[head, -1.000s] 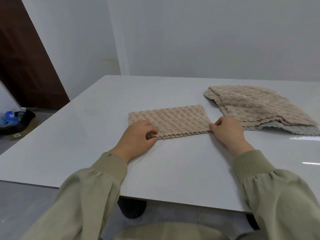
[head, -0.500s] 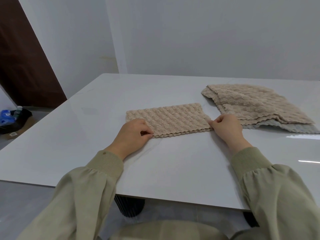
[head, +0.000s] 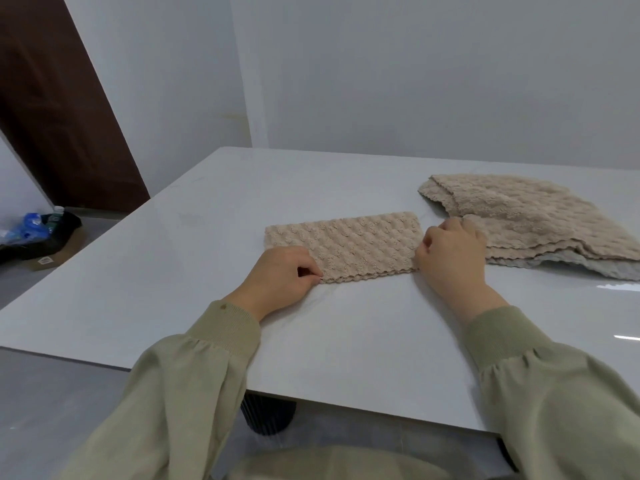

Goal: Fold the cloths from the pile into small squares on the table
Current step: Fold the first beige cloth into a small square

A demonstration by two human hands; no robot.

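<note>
A beige textured cloth [head: 349,244], folded into a long rectangle, lies flat on the white table [head: 180,271]. My left hand [head: 280,275] pinches its near left corner between thumb and fingers. At the cloth's right end my right hand [head: 450,254] sits with curled fingers, pinching the near right corner. The pile of beige cloths [head: 526,216] lies just right of that hand, with a grey cloth showing at the bottom edge.
The table's near edge runs just in front of my sleeves. A dark table leg [head: 268,414] stands below it. On the floor at the left sit a dark bag and blue bottles [head: 31,230] near a brown door [head: 52,109].
My right hand has shifted slightly along the cloth's right end, closer to the pile. The left hand keeps its pinch on the left corner. The cloth lies as before.
</note>
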